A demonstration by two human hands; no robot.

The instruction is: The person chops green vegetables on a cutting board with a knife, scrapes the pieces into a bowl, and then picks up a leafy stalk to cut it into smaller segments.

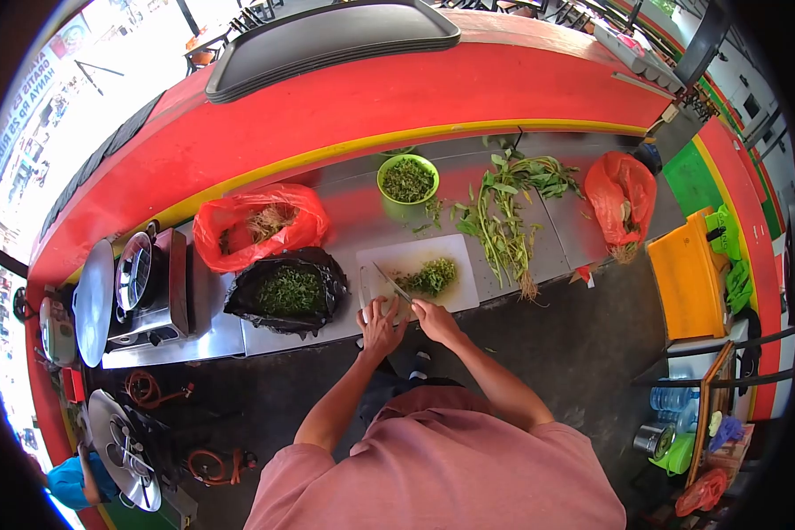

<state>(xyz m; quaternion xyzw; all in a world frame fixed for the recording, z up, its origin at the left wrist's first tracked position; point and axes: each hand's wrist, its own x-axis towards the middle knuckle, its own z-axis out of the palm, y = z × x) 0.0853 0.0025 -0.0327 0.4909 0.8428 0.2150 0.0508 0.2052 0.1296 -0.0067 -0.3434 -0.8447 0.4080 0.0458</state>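
My right hand (435,321) is closed round the handle of a knife (394,283), whose blade points up and to the left across the white cutting board (465,258). A heap of chopped green herbs (432,277) lies on the board, just right of the blade. At the board's lower left corner my left hand (381,328) rests with its fingers apart, close to the knife. What lies under those fingertips is hard to make out. Left of the board stands a black plastic bag (235,299) holding chopped greens (289,291).
Behind the board sits a green bowl (384,189) of chopped herbs. Leafy stalks with roots (502,221) lie to the right, near a red plastic bag (623,199). Another red bag (216,234), a stove (170,296) and a pot (135,274) occupy the left. Black trays (336,44) rest on the ledge.
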